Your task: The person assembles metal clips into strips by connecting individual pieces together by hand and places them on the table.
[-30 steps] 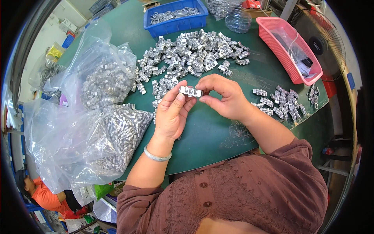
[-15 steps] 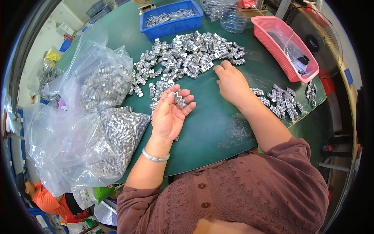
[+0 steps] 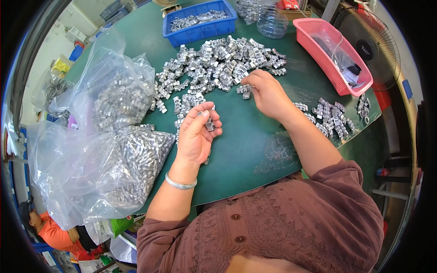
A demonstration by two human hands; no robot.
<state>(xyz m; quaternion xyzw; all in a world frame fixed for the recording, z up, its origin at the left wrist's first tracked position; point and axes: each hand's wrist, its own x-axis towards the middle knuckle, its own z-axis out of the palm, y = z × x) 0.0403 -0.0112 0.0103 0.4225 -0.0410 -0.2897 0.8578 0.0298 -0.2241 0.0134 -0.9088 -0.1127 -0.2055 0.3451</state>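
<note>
My left hand [image 3: 193, 139], palm up above the green table, curls its fingers around a small wavy silver metal part [image 3: 210, 124]; its thumb presses on top. At the near edge of a big heap of similar metal parts [image 3: 221, 63], my right hand [image 3: 269, 98] pinches another silver metal part [image 3: 245, 90] between thumb and fingers. Its exact outline is partly covered by the fingertips. A smaller line of parts [image 3: 185, 103] lies just beyond my left hand.
Clear plastic bags full of metal pieces [image 3: 141, 159] crowd the left side. At the back stands a blue bin [image 3: 200, 31] of small pieces. A pink basket [image 3: 337, 75], a fan [image 3: 366, 48] and a smaller cluster of parts [image 3: 331, 119] are on the right. A person in orange [image 3: 57, 234] sits lower left.
My right hand has drawn slightly back and left from the heap, and a metal part now shows in its pinch. The fingers of my left hand have curled further around their part.
</note>
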